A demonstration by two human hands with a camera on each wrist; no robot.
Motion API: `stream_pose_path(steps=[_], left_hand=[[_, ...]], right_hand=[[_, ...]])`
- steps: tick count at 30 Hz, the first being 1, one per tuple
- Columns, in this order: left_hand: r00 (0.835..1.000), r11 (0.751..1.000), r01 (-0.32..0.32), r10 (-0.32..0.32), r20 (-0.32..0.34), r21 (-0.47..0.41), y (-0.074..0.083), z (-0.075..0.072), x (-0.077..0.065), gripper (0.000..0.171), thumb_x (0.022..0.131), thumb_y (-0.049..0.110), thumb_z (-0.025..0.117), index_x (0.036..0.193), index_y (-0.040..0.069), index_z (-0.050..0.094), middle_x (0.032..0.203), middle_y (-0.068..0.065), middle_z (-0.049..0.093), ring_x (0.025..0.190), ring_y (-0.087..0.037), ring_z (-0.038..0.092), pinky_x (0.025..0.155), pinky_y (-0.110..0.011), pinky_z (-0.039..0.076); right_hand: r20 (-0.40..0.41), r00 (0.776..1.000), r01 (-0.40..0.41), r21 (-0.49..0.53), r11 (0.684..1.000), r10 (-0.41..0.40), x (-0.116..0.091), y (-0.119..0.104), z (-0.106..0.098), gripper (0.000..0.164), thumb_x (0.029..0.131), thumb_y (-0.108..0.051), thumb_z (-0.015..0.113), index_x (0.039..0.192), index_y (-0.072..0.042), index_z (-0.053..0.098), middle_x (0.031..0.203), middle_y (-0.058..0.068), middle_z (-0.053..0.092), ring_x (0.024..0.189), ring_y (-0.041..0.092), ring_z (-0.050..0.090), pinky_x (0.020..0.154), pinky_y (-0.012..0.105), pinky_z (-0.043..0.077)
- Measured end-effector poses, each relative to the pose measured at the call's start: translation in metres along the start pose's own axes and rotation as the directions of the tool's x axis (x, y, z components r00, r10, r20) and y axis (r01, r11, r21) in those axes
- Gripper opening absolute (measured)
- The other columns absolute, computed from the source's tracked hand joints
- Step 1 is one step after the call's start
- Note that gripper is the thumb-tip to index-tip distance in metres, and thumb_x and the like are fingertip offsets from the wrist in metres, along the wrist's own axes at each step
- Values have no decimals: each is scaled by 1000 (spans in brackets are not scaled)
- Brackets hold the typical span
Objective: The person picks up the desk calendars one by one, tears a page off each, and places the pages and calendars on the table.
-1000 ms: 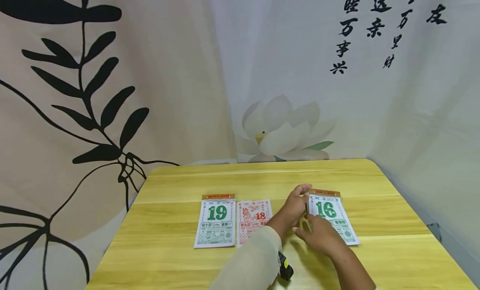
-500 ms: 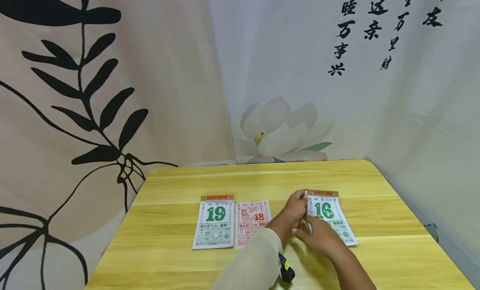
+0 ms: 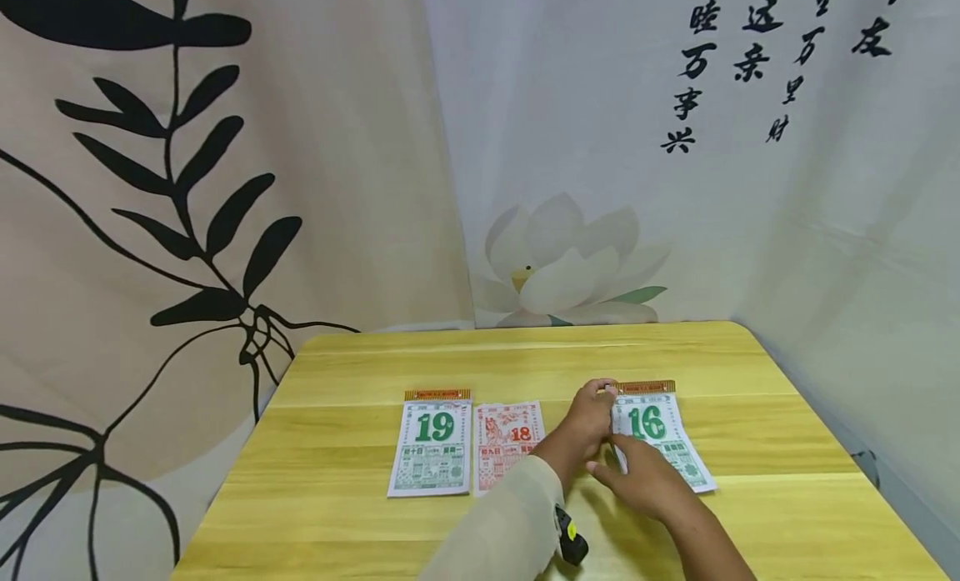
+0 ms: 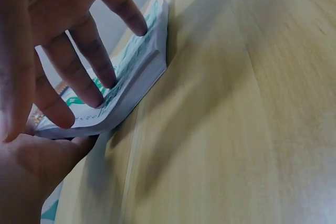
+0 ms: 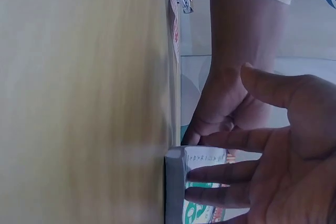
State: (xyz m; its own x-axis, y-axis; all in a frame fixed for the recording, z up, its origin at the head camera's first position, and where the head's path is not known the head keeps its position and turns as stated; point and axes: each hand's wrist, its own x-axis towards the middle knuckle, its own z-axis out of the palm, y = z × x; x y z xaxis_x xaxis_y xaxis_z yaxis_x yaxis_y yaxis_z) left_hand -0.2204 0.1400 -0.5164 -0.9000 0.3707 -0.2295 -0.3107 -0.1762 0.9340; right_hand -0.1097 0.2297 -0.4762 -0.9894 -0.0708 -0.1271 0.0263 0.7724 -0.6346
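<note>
The left hand point(image 3: 590, 414) is clamped on the left edge of the calendar marked 16 point(image 3: 672, 439), situated toward the right of the wooden counter point(image 3: 322, 448). The right hand point(image 3: 643, 477) presents straight, spread fingers over the calendar's left side. To the left, the green 19 calendar point(image 3: 430, 452) and the red 18 calendar point(image 3: 508, 435), partly covered by a sleeve point(image 3: 502, 527), lie side by side.

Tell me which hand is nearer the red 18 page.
Left. In the head view, the left hand is between the red 18 page and the 16 calendar; the right hand is farther right, at the 16 calendar's left edge.
</note>
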Motion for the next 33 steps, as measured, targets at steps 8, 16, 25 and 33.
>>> stream_pose_path(steps=[8,16,25,33], left_hand=[[1000,1000,-8,8,0,-21,4,-9,-2,34,118,24,49,141,5,65,109,-12,75,92,-21,74,81,-39,66],[1000,999,-7,7,2,-48,12,-18,-7,32,118,27,50,140,9,64,107,-12,75,87,-20,73,72,-36,64],[999,994,-22,26,38,-104,31,-30,-14,42,119,28,48,153,4,53,125,-15,71,113,-29,72,97,-56,64],[996,989,-28,40,77,-146,48,-47,-22,35,120,29,44,141,4,57,114,-9,66,102,-21,64,99,-53,61]], right_hand=[[23,1000,6,-66,998,-5,-9,-5,-4,80,103,-48,74,157,7,51,162,42,43,152,64,38,119,77,39],[13,999,37,-103,994,-36,-14,-12,-4,82,104,-49,73,159,6,49,164,46,36,149,67,41,114,78,43],[-39,997,60,-122,991,-65,-19,-26,-5,80,104,-50,73,159,2,50,167,40,36,149,65,42,111,79,45],[-157,981,95,-110,989,-112,-23,-34,-1,72,104,-43,76,157,0,54,165,32,45,149,61,45,107,85,43]])
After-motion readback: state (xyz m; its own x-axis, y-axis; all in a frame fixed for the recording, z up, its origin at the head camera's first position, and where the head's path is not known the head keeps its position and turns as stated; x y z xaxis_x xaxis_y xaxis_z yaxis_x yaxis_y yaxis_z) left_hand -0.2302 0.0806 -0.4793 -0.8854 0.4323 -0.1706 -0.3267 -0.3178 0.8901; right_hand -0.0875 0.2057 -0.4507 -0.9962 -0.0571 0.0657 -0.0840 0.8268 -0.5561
